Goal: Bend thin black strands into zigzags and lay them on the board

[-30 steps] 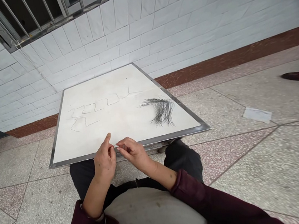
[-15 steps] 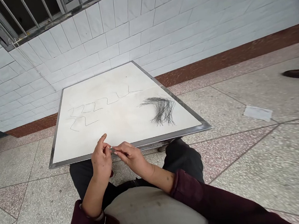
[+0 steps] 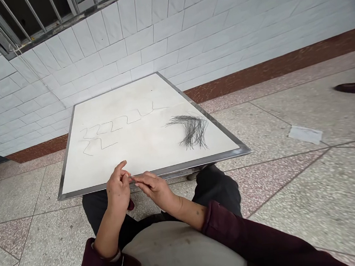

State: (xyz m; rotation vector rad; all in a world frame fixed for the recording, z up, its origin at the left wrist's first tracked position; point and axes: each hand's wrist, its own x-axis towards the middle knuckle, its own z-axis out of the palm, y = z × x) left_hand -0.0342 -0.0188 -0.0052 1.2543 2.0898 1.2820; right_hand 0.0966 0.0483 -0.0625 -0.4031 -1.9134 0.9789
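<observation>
White tabletop [image 3: 146, 141], fingers [image 3: 144, 179] pinched, hold unclear

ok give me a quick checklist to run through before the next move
1. Left hand and right hand fingertips close together at the near edge of the board: ok
2. What is pinched between those fingertips: too small to make out, cannot tell
3. Dark strand bundle on the board, clear of both hands: ok
4. Thin wavy dark lines mostly left of the bundle, clear of both hands: ok
5. How the board is supported: mostly hidden underneath, cannot tell
</observation>
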